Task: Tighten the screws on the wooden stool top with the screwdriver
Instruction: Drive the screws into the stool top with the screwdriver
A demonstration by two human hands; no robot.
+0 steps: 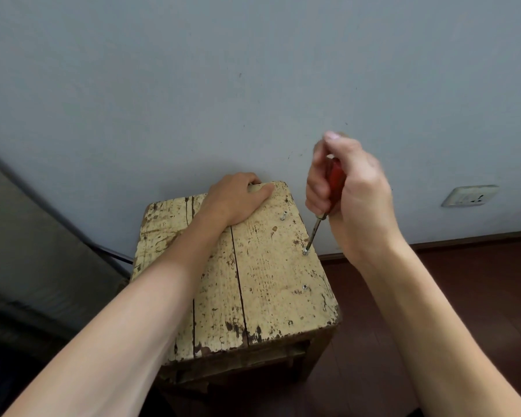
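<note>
right hand (348, 195) gripping screwdriver (328, 200) (tip in a screw (305, 252)), left hand (233, 198) clasping stool top (271, 284)

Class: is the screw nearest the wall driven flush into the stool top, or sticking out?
Sticking out. The screw shows bare shank above the stool top and leans.

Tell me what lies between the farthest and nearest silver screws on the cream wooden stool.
A third screw, under the tip of the red-handled screwdriver; head view.
</note>
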